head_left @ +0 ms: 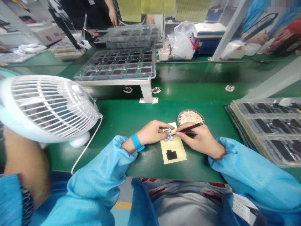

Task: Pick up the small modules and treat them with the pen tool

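Pinched in the fingers of my left hand (155, 131) is a small white plastic frame part (168, 135), held over a pale yellow backing sheet (174, 145). My right hand (199, 138) is closed around black tweezers (190, 128), whose tip meets the right side of the frame part. Whether the tip grips something there is too small to tell. A black cut-out piece (171, 155) lies on the lower half of the sheet. Just beyond my right hand stands a round dish (191, 117) full of small beige pieces, partly hidden by the hand.
A white fan (47, 108) stands at left, its cable (87, 144) running over the green bench. Clear trays (117, 64) sit on a raised shelf; stacked trays (270, 131) of black parts stand at right. Several small white parts (229, 88) lie on the far strip. Other people work nearby.
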Motion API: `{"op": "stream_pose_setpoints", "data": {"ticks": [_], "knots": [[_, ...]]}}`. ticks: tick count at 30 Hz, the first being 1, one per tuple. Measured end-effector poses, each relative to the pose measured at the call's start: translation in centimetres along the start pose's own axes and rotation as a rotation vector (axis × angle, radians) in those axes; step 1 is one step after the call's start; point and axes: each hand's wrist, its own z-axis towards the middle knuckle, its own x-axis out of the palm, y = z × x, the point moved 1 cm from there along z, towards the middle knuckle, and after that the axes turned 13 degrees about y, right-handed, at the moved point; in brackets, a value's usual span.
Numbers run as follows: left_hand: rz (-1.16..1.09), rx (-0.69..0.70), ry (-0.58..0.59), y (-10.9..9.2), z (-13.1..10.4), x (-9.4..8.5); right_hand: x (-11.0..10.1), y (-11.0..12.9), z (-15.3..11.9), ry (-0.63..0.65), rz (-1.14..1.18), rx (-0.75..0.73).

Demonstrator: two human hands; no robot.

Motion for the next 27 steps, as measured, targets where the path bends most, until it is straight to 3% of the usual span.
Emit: {"op": "stream_pose_setpoints", "data": {"ticks": [3, 6, 10, 13, 16, 19, 21, 24, 25, 27], "knots": [[-0.005, -0.009, 0.011, -0.2, -0.1, -0.1, -0.1, -0.3, 0.0, 0.065, 0.153, 0.082], [-0.013, -0.008, 0.021, -0.3, -0.2, -0.2, -0.8, -0.6, 0.3, 0.226, 0.326, 0.154], [-0.050, 0.003, 0.027, -0.4, -0.1, -0.3, -1.8, -0.6, 0.8, 0.353, 0.449, 0.160], [-0.152, 0.024, 0.002, -0.9, -0.1, -0.3, -2.7, 0.7, 0.3, 0.358, 0.549, 0.156], [-0.322, 0.049, -0.063, -1.7, -0.2, -0.4, -4.6, 3.2, -1.2, 0.257, 0.637, 0.134], [-0.411, 0.074, -0.144, -2.6, -0.6, -0.4, -8.9, 5.1, -3.6, 0.071, 0.452, 0.216], [-0.420, 0.079, -0.177, -3.0, -0.8, -0.4, -13.4, 5.0, -5.3, -0.170, 0.048, 0.320], [-0.446, 0.083, -0.196, -2.9, -0.8, -0.4, -20.9, 1.8, -7.7, -0.516, -0.616, 0.612], [-0.459, 0.081, -0.199, -2.8, -0.6, -0.3, -23.0, 0.1, -8.4, -0.554, -0.732, 0.781], [-0.478, 0.071, -0.198, -2.5, -0.3, -0.1, -26.0, -3.4, -9.6, -0.515, -0.814, 1.065]]}}
